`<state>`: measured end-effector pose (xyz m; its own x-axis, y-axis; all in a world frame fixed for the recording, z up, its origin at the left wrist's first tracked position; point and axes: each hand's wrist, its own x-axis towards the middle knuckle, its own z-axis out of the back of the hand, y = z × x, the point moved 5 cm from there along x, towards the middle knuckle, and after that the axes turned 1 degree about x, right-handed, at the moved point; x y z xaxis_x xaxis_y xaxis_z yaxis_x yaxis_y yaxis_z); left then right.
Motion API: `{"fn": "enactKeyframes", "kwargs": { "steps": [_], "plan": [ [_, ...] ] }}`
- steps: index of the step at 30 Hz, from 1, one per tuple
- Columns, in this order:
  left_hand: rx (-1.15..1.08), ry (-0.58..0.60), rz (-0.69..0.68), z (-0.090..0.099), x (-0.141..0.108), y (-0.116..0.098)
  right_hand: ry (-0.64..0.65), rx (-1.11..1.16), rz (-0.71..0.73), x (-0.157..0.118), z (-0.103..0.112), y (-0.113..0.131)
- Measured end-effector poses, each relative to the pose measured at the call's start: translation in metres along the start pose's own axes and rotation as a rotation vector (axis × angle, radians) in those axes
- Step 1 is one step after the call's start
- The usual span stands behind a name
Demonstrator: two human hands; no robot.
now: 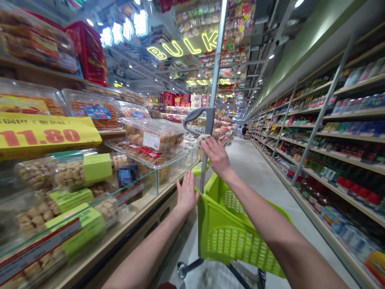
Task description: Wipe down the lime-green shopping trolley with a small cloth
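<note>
My left hand [187, 192] is raised with its fingers spread, just left of the grey pole [207, 160] of a lime-green plastic shopping cart basket [237, 233], and it holds nothing. My right hand [215, 155] reaches across the basket's top to the pole. A small white item [203, 139] sits at its fingertips, but I cannot tell whether it is held. Beside my left hand stands a glass display case [156, 176] of clear plastic boxes of pastries [153, 136].
A yellow price sign [45, 136] reading 11.80 hangs on the display at left. Long shelves of packaged goods [339, 140] line the right side of a grey-floored aisle [255, 168]. A neon BULK sign [183, 46] glows overhead, and a distant person [244, 130] stands far down the aisle.
</note>
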<state>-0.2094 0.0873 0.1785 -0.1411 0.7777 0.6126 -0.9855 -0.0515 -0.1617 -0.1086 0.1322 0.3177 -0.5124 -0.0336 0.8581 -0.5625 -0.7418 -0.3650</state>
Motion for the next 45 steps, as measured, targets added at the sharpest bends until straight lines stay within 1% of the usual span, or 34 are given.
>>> {"fn": "enactKeyframes", "kwargs": {
  "steps": [1, 4, 6, 7, 8, 9, 13, 15, 16, 18, 23, 25, 27, 30, 31, 33, 34, 36, 38, 41, 45],
  "plan": [
    [0.009, 0.011, -0.003, -0.002, -0.001, 0.002, 0.062, 0.005, 0.045, -0.013, -0.007, 0.007],
    [0.032, 0.039, -0.025, -0.013, -0.010, 0.007, 0.239, 0.039, 0.180, -0.064, -0.025, 0.034],
    [0.041, 0.048, -0.032, -0.018, -0.014, 0.010, 0.301, 0.054, 0.271, -0.090, -0.031, 0.048],
    [0.044, 0.048, -0.031, -0.019, -0.015, 0.011, 0.314, 0.054, 0.295, -0.095, -0.032, 0.051],
    [0.049, 0.046, -0.029, -0.018, -0.014, 0.012, 0.311, 0.048, 0.298, -0.093, -0.030, 0.050],
    [0.054, 0.040, -0.025, -0.017, -0.012, 0.013, 0.290, 0.036, 0.277, -0.086, -0.027, 0.046],
    [0.078, 0.014, -0.003, -0.006, -0.001, 0.011, 0.119, -0.043, 0.070, -0.025, -0.008, 0.012],
    [0.080, -0.002, -0.007, -0.003, 0.000, 0.009, 0.107, -0.057, 0.027, -0.006, -0.006, 0.002],
    [0.079, -0.008, -0.013, -0.003, -0.001, 0.008, 0.128, -0.057, 0.032, -0.005, -0.008, 0.002],
    [0.077, -0.006, -0.023, -0.006, -0.005, 0.009, 0.199, -0.049, 0.074, -0.020, -0.017, 0.011],
    [0.072, 0.054, -0.008, -0.018, -0.017, 0.018, 0.410, -0.003, 0.203, -0.099, -0.043, 0.054],
    [0.074, 0.059, -0.004, -0.018, -0.017, 0.021, 0.447, 0.023, 0.240, -0.112, -0.045, 0.061],
    [0.077, 0.050, -0.003, -0.015, -0.015, 0.022, 0.411, 0.033, 0.214, -0.103, -0.041, 0.056],
    [0.079, 0.039, 0.004, -0.011, -0.013, 0.019, 0.268, 0.016, 0.060, -0.067, -0.027, 0.033],
    [0.079, 0.043, 0.005, -0.011, -0.013, 0.018, 0.240, 0.011, 0.016, -0.058, -0.024, 0.026],
    [0.080, 0.063, 0.004, -0.015, -0.017, 0.015, 0.243, 0.021, -0.021, -0.052, -0.023, 0.020],
    [0.080, 0.079, 0.000, -0.018, -0.020, 0.015, 0.271, 0.036, -0.014, -0.057, -0.026, 0.021],
    [0.077, 0.113, -0.011, -0.026, -0.031, 0.014, 0.333, 0.074, 0.012, -0.078, -0.034, 0.030],
    [0.076, 0.153, -0.024, -0.035, -0.044, 0.013, 0.368, 0.096, 0.009, -0.109, -0.041, 0.044],
    [0.084, 0.215, -0.041, -0.049, -0.064, 0.013, 0.383, 0.110, -0.049, -0.157, -0.050, 0.067],
    [0.095, 0.270, -0.066, -0.065, -0.086, 0.007, 0.419, 0.140, -0.096, -0.208, -0.059, 0.093]
  ]
}}
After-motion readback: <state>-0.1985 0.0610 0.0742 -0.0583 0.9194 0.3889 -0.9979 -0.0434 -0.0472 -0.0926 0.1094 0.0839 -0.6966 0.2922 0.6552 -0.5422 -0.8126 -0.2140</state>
